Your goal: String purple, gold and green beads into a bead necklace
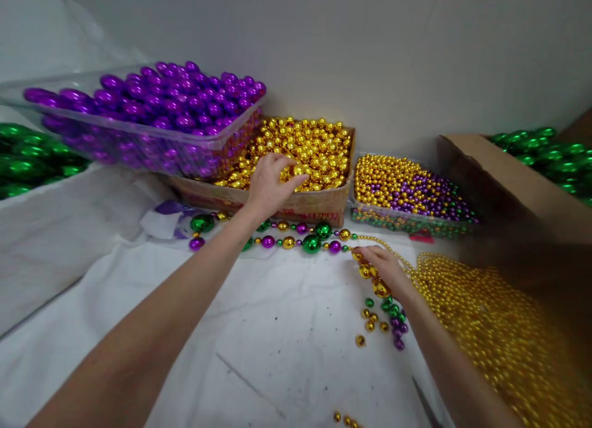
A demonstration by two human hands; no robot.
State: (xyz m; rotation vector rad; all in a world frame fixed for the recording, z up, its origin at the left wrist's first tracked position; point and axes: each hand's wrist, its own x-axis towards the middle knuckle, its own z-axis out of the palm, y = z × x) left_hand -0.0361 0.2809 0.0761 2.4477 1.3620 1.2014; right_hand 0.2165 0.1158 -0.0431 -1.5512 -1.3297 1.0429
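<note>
My left hand reaches into a cardboard box heaped with gold balls; its fingers curl over the balls at the box's front left. My right hand rests on the white cloth, fingers pinched on gold beads at the end of a string of green, purple and gold beads that lies along the box's front. Loose small beads sit just below that hand.
A clear tub of purple balls overhangs the box at the left. Green balls lie far left, more green balls far right behind a cardboard flap. A tray of small mixed beads and a gold strand pile fill the right.
</note>
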